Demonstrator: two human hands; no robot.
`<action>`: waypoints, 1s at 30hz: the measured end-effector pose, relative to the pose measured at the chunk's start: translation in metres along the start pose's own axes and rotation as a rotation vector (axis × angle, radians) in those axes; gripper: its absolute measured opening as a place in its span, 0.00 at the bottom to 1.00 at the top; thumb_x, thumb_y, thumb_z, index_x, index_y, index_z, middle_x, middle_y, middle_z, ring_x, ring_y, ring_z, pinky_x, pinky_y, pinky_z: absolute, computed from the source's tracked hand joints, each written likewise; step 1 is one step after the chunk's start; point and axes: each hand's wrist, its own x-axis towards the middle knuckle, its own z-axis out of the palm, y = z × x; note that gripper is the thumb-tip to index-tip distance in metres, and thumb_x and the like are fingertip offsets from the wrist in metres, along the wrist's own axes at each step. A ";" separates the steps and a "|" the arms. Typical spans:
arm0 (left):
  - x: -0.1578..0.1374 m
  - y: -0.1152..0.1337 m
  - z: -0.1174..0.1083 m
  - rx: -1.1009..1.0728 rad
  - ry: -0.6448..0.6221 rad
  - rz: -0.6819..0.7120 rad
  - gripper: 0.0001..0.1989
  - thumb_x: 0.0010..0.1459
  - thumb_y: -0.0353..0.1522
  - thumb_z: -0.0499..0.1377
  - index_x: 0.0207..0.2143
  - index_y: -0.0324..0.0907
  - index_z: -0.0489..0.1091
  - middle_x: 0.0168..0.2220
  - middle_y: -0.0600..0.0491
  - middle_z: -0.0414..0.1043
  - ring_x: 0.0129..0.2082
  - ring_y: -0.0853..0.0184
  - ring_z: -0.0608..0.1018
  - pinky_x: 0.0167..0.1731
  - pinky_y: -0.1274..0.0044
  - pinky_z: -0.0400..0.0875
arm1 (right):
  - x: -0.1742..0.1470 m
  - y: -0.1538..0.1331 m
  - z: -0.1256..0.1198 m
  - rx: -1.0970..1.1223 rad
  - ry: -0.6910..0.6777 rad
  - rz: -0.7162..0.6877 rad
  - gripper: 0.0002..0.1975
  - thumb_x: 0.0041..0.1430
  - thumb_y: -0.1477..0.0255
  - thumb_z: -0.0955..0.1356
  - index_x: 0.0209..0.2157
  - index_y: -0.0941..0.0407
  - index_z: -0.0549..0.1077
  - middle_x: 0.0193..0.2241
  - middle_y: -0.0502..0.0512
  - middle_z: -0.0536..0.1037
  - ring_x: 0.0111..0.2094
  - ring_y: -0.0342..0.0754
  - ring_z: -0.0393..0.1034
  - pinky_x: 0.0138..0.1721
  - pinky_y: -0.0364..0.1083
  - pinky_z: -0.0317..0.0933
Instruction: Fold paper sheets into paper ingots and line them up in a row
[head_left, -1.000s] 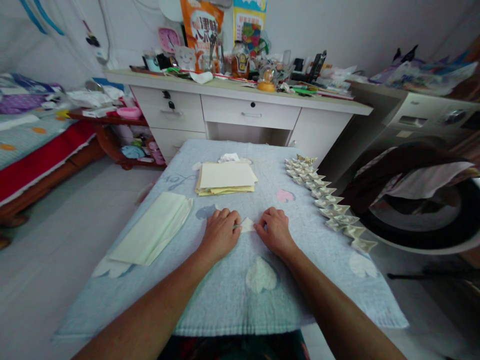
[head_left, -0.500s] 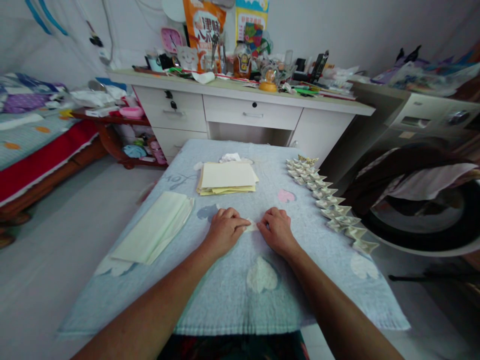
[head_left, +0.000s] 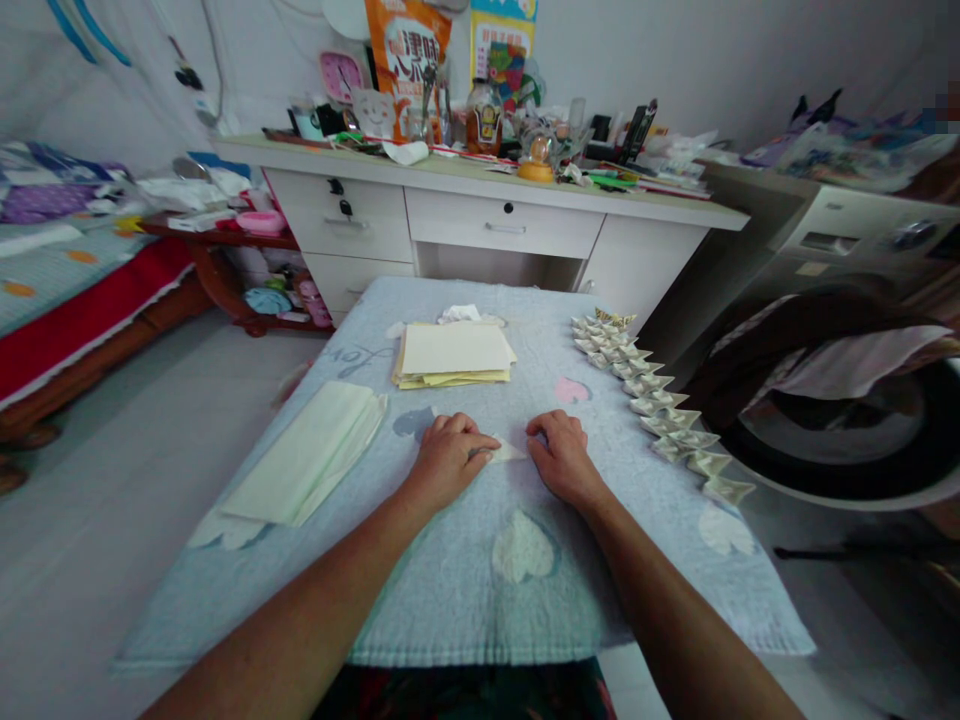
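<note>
A small folded piece of pale paper (head_left: 510, 453) lies on the cloth-covered table, its pointed end towards the right. My left hand (head_left: 452, 453) pinches the paper's left end between thumb and forefinger, hiding that part. Just right of the paper's tip, my right hand (head_left: 561, 450) rests on the cloth with loosely bent fingers, thumb and forefinger a little apart and nothing visible between them. Beyond my hands sits a stack of cream and yellow paper sheets (head_left: 456, 350). Long folded pale-green sheets (head_left: 311, 450) lie to the left of my left hand.
A row of several folded paper pieces with pointed tips (head_left: 658, 400) runs along the table's right side. White crumpled tissue (head_left: 459, 314) lies behind the stack. Past the blue patterned cloth (head_left: 450, 600) stand a cluttered white desk (head_left: 502, 215) and, at right, a washing machine (head_left: 840, 220).
My right hand has moved slightly right, off the folded paper, so its pointed end now shows. My left hand keeps its pinch on the other end.
</note>
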 end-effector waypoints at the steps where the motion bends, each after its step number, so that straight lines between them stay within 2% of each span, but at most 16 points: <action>1: 0.000 0.000 0.000 0.001 -0.002 -0.003 0.12 0.56 0.34 0.59 0.42 0.54 0.77 0.38 0.52 0.67 0.41 0.62 0.66 0.44 0.69 0.60 | 0.000 -0.001 0.000 0.000 0.023 -0.006 0.09 0.59 0.73 0.63 0.41 0.55 0.71 0.41 0.57 0.70 0.43 0.53 0.59 0.45 0.50 0.52; 5: 0.001 0.001 0.000 0.010 0.007 0.007 0.12 0.57 0.35 0.59 0.42 0.55 0.77 0.37 0.52 0.67 0.41 0.62 0.66 0.44 0.69 0.59 | -0.002 -0.010 0.006 -0.073 0.091 -0.085 0.17 0.59 0.65 0.65 0.48 0.56 0.68 0.46 0.60 0.69 0.47 0.55 0.58 0.48 0.52 0.51; 9: 0.000 0.001 0.000 0.032 0.019 0.016 0.11 0.57 0.35 0.59 0.42 0.53 0.77 0.38 0.52 0.68 0.40 0.62 0.66 0.43 0.69 0.60 | -0.002 -0.018 0.016 -0.178 0.079 -0.123 0.31 0.59 0.57 0.63 0.58 0.61 0.60 0.52 0.66 0.66 0.50 0.58 0.57 0.52 0.55 0.49; 12: 0.000 0.001 0.000 0.031 0.020 0.028 0.11 0.57 0.35 0.58 0.42 0.51 0.77 0.38 0.51 0.68 0.41 0.62 0.66 0.44 0.69 0.60 | -0.001 -0.020 0.020 -0.229 0.056 -0.115 0.36 0.60 0.55 0.61 0.62 0.63 0.54 0.54 0.68 0.64 0.52 0.59 0.55 0.54 0.57 0.46; 18: -0.001 -0.001 -0.004 0.059 -0.021 0.035 0.15 0.57 0.34 0.58 0.47 0.55 0.74 0.40 0.52 0.67 0.43 0.60 0.65 0.44 0.68 0.59 | 0.000 -0.020 0.020 -0.252 0.013 -0.121 0.38 0.60 0.56 0.61 0.66 0.57 0.47 0.56 0.64 0.63 0.54 0.59 0.55 0.56 0.59 0.43; 26: -0.005 -0.014 -0.017 0.130 -0.073 -0.018 0.26 0.56 0.36 0.58 0.58 0.59 0.62 0.49 0.51 0.64 0.49 0.57 0.64 0.49 0.65 0.57 | 0.000 -0.020 0.019 -0.264 -0.014 -0.124 0.38 0.59 0.56 0.61 0.66 0.55 0.44 0.56 0.64 0.63 0.54 0.59 0.54 0.57 0.61 0.42; 30: -0.004 -0.019 -0.023 0.130 -0.106 -0.044 0.28 0.55 0.38 0.59 0.59 0.58 0.61 0.50 0.51 0.63 0.50 0.56 0.63 0.49 0.64 0.57 | 0.000 -0.019 0.019 -0.281 -0.024 -0.123 0.39 0.59 0.56 0.61 0.67 0.54 0.43 0.56 0.64 0.62 0.54 0.59 0.54 0.57 0.61 0.42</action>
